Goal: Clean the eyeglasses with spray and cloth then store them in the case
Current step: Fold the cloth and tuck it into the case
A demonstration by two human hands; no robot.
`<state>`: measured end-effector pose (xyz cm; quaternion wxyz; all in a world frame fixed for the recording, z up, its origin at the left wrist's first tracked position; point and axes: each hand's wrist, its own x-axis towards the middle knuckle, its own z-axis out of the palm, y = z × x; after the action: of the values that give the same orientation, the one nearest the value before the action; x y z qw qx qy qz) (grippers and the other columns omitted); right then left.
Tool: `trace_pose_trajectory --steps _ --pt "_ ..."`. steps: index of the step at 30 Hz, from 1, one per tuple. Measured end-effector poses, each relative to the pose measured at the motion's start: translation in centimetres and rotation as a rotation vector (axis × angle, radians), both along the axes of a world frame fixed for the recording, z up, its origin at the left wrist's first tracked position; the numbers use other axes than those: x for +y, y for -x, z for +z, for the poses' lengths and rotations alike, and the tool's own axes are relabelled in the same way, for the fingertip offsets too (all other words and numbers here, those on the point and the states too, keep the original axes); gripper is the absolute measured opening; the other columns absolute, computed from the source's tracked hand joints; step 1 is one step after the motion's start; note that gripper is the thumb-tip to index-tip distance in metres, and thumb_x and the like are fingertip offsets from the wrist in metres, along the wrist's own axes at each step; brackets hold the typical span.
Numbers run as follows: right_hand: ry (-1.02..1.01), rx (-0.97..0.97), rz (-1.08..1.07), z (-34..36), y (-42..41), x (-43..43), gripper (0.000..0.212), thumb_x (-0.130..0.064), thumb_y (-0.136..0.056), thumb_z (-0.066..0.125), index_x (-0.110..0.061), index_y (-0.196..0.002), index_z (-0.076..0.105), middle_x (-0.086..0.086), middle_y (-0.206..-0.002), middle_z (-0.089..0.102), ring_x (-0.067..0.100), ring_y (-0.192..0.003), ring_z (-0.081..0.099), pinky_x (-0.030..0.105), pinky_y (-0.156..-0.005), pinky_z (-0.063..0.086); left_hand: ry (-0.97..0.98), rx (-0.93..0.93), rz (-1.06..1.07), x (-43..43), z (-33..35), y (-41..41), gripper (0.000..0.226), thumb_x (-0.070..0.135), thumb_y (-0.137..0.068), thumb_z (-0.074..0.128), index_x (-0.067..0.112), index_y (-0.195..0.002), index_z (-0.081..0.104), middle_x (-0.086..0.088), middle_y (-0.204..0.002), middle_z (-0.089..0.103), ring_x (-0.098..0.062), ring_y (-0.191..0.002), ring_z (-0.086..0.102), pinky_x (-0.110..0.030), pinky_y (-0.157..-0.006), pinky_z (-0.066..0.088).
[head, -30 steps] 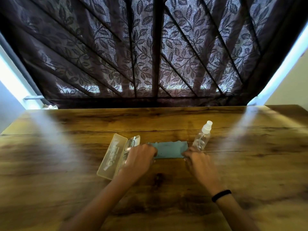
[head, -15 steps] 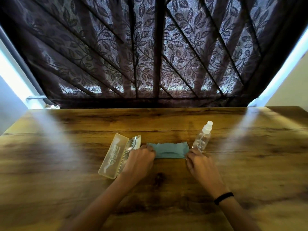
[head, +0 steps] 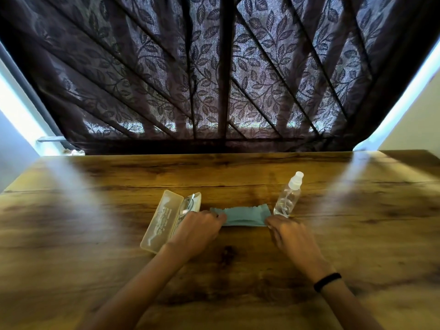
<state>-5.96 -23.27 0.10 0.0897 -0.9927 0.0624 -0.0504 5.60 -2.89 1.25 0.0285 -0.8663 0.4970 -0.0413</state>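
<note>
A teal cleaning cloth (head: pixel 245 216) lies folded into a strip on the wooden table (head: pixel 357 234). My left hand (head: pixel 197 231) pinches its left end and my right hand (head: pixel 289 234) pinches its right end. To the left stands an open translucent glasses case (head: pixel 162 219), its lid laid flat. The eyeglasses (head: pixel 187 207) lie in the case's far half, partly hidden behind my left hand. A clear spray bottle (head: pixel 288 195) with a white cap stands upright just behind my right hand.
A dark leaf-patterned curtain (head: pixel 219 75) hangs behind the table's far edge. A black band (head: pixel 327 281) circles my right wrist. Bright window light falls on both sides of the tabletop.
Both hands stay at the ends of the cloth; the cloth looks slightly more stretched and flattened between them. The view has shifted a little.
</note>
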Motion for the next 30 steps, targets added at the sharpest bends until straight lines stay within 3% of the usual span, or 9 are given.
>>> trace_pose_trajectory --steps 5,9,13,18,24,26,30 --pt "-0.041 0.074 0.037 0.7 0.9 -0.4 0.023 -0.018 -0.091 0.052 -0.026 -0.112 0.056 -0.001 -0.114 0.065 0.008 -0.093 0.063 0.016 -0.075 0.047 -0.073 0.077 -0.019 0.4 0.2 0.0 0.029 0.025 -0.095 0.042 0.014 -0.121 0.047 -0.008 -0.109 0.066 -0.021 -0.094 0.065 -0.034 -0.078 0.05" --pt "-0.059 0.082 0.028 1.0 0.3 -0.1 0.022 -0.019 -0.093 0.048 -0.024 -0.114 0.053 0.001 -0.112 0.065 0.01 -0.09 0.064 0.02 -0.076 0.053 -0.029 0.143 0.034 0.0 0.6 -0.3 0.027 0.024 -0.095 0.04 0.016 -0.12 0.048 -0.007 -0.107 0.065 -0.02 -0.093 0.064 -0.032 -0.078 0.05" --pt "-0.051 0.034 0.003 1.4 -0.7 0.1 0.019 -0.02 -0.093 0.047 -0.023 -0.11 0.054 0.0 -0.101 0.065 0.01 -0.079 0.063 0.019 -0.065 0.051 0.008 0.164 0.119 -0.5 1.1 -0.6 0.024 0.02 -0.095 0.041 0.013 -0.116 0.05 -0.008 -0.107 0.064 -0.022 -0.096 0.063 -0.035 -0.082 0.052" --pt "0.027 -0.001 -0.026 1.8 -2.4 0.7 0.013 -0.013 -0.092 0.048 -0.02 -0.099 0.056 -0.001 -0.099 0.065 0.016 -0.082 0.063 0.022 -0.059 0.042 -0.009 0.152 0.174 -1.4 1.2 -1.0 0.019 0.019 -0.093 0.047 0.013 -0.111 0.054 -0.008 -0.112 0.061 -0.022 -0.101 0.061 -0.034 -0.086 0.048" --pt "0.038 0.032 -0.066 1.7 -3.8 1.5 0.02 -0.005 -0.086 0.054 -0.015 -0.103 0.058 0.005 -0.109 0.063 0.02 -0.095 0.061 0.027 -0.075 0.048 -0.075 0.103 0.225 -2.3 1.1 -1.1 0.018 0.015 -0.092 0.048 0.011 -0.108 0.056 -0.009 -0.117 0.058 -0.024 -0.103 0.06 -0.038 -0.092 0.046" --pt "0.028 0.037 -0.094 1.4 -3.9 1.5 0.022 -0.003 -0.086 0.052 -0.014 -0.104 0.058 0.007 -0.109 0.062 0.022 -0.095 0.061 0.029 -0.076 0.049 -0.053 0.075 0.247 -2.3 1.1 -0.8 0.019 0.011 -0.091 0.05 0.01 -0.11 0.056 -0.01 -0.124 0.054 -0.025 -0.101 0.061 -0.037 -0.089 0.048" --pt "0.014 0.051 -0.109 0.6 -3.6 1.2 0.029 -0.003 -0.085 0.055 -0.015 -0.111 0.057 0.006 -0.113 0.06 0.021 -0.098 0.06 0.029 -0.078 0.049 0.104 0.143 0.172 -2.5 0.1 0.5 0.028 0.011 -0.091 0.051 0.011 -0.118 0.048 -0.009 -0.132 0.041 -0.019 -0.088 0.063 -0.026 -0.068 0.049"
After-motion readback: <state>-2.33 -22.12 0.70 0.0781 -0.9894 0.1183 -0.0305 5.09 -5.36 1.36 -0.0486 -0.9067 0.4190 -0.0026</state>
